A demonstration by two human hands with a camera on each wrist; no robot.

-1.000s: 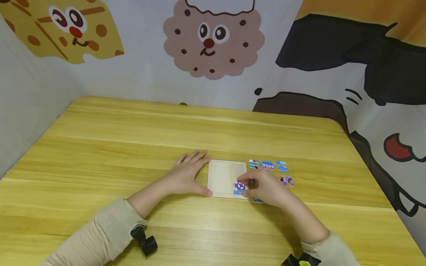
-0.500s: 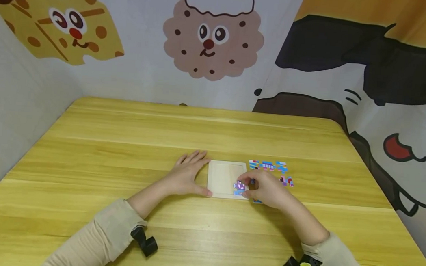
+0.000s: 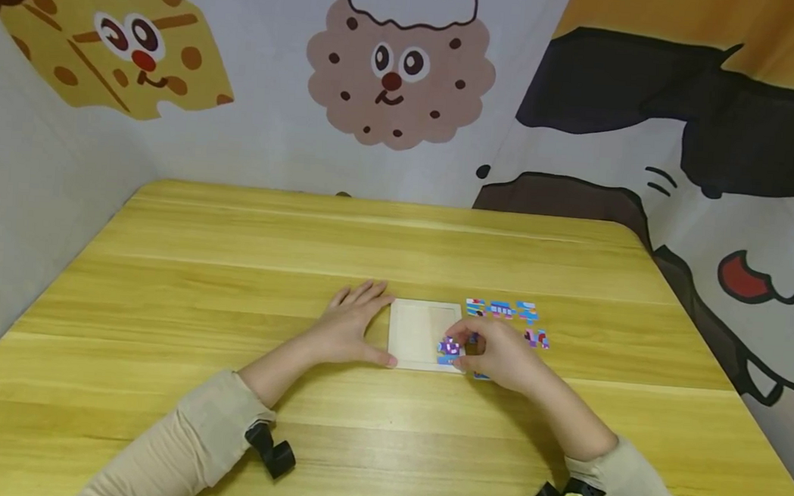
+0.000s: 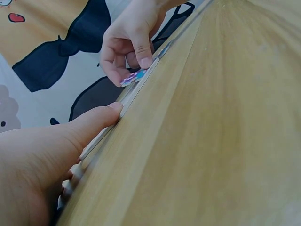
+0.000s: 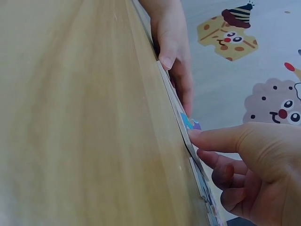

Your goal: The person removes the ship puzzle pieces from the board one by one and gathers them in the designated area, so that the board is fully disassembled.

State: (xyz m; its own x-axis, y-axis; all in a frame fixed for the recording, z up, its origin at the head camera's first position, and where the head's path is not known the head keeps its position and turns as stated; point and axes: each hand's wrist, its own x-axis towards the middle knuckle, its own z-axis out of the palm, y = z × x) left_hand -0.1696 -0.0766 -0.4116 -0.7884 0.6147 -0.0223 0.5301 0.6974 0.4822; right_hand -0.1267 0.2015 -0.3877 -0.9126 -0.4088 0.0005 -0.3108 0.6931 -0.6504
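A shallow square wooden puzzle tray [image 3: 412, 334] with a pale rim lies on the table. My left hand [image 3: 346, 330] is spread at its left side, thumb tip at the near corner and fingertips at the far corner. Between thumb and index finger, my right hand [image 3: 505, 352] holds a purple and blue jigsaw piece [image 3: 448, 350] in the tray's near right corner. In the left wrist view that piece [image 4: 134, 76] shows tilted in the pinch, close over the rim. The right hand partly hides other pieces on the table beneath it.
Right of the tray lie several loose jigsaw pieces [image 3: 501, 309], with a pink and red one [image 3: 537, 338] beyond the right hand. The wooden table [image 3: 268, 232] extends all around, backed by a curtain [image 3: 253, 148] printed with cartoons.
The jigsaw piece shifts and tilts very slightly in the right hand's pinch, staying at the tray's near right corner. The left hand keeps its place by the tray.
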